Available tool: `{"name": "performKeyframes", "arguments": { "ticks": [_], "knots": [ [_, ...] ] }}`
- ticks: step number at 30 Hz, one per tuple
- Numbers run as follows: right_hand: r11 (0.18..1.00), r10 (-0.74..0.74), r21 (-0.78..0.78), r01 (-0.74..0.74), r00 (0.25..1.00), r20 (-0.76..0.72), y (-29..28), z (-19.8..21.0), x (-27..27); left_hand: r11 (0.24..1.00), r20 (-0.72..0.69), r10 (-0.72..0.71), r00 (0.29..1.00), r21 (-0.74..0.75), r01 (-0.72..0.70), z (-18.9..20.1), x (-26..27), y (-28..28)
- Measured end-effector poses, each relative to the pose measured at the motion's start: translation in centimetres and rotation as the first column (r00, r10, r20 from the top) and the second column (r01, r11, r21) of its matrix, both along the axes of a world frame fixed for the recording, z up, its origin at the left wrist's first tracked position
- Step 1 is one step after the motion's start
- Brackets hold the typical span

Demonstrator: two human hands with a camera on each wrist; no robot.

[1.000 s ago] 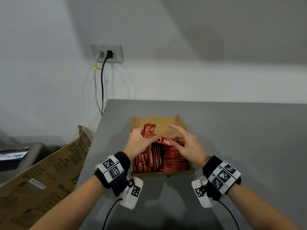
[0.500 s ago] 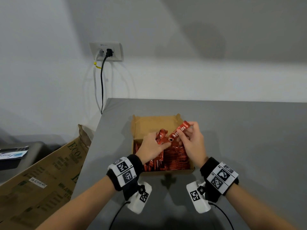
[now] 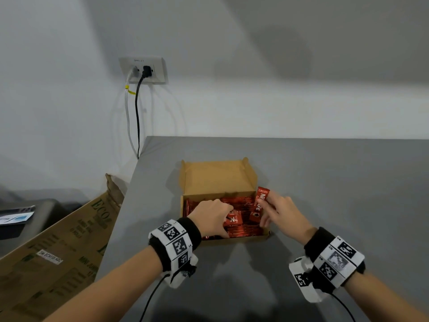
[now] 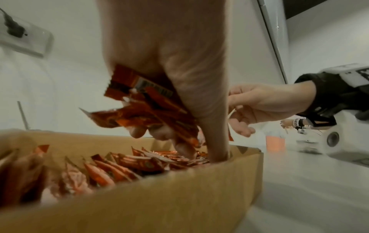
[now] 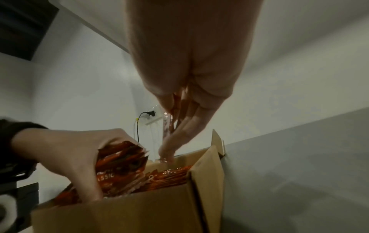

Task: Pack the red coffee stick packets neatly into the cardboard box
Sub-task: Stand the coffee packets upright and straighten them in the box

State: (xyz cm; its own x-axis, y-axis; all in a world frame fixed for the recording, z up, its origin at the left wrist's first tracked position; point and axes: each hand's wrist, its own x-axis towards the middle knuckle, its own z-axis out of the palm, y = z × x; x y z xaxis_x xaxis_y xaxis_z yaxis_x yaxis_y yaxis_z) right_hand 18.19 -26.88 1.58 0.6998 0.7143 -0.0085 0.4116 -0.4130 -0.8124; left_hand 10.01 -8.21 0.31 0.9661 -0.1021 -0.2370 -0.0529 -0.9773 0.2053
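A grey table (image 3: 325,182) fills the lower right and centre of the head view, with a big printed carton (image 3: 53,247) leaning at the lower left and a wall socket (image 3: 142,70) with two cords at the upper left. In the middle of the frame sits the cardboard box (image 3: 218,177), lid flap open toward the wall, its tray already crowded with red coffee stick packets (image 3: 241,205); some lie flat in rows on the right side, others stand on edge along the left.

The left hand (image 3: 212,216), at centre, has its fingers curled around a bundle of packets (image 4: 143,102) inside the box, thumb down against the near wall. The right hand (image 3: 282,216), just right of centre, pinches a single packet (image 3: 259,206) between thumb and fingertips, holding it upright at the box's right wall, its top edge above the rim.

Judging from this, the risk is mostly about neatness. The upright stick could slide down outside the right wall or wedge across the flat rows if it goes in tilted. The left-hand bundle looks fanned and uneven in the wrist view, so letting go carelessly may spill it over the ordered layer. The packets look thin and slick, so pressing hard could crumple them or push neighbours up
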Motion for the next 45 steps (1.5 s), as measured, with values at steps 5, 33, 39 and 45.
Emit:
{"name": "performKeyframes", "arguments": {
  "ticks": [5,33,39,45],
  "knots": [
    [0.994,0.077,-0.071,-0.077,0.997,-0.006,-0.2,0.2,0.2,1.000,0.021,-0.025,0.999,0.009,0.024,-0.6,0.2,-0.5],
    [0.656,0.498,-0.719,-0.228,0.847,0.186,4.3,0.6,-1.0,0.950,-0.075,0.065,0.995,-0.301,-0.085,-0.3,-0.6,0.1],
    [0.652,0.481,-0.713,-0.257,0.867,0.127,4.0,0.9,-0.1,0.985,-0.017,0.011,1.000,-0.171,-0.014,-0.9,-0.3,-0.5],
    [0.605,0.535,-0.774,-0.186,0.815,0.222,2.9,1.6,0.2,0.974,-0.054,0.028,0.998,-0.225,-0.039,-0.7,-0.1,-0.2]
  ]
}}
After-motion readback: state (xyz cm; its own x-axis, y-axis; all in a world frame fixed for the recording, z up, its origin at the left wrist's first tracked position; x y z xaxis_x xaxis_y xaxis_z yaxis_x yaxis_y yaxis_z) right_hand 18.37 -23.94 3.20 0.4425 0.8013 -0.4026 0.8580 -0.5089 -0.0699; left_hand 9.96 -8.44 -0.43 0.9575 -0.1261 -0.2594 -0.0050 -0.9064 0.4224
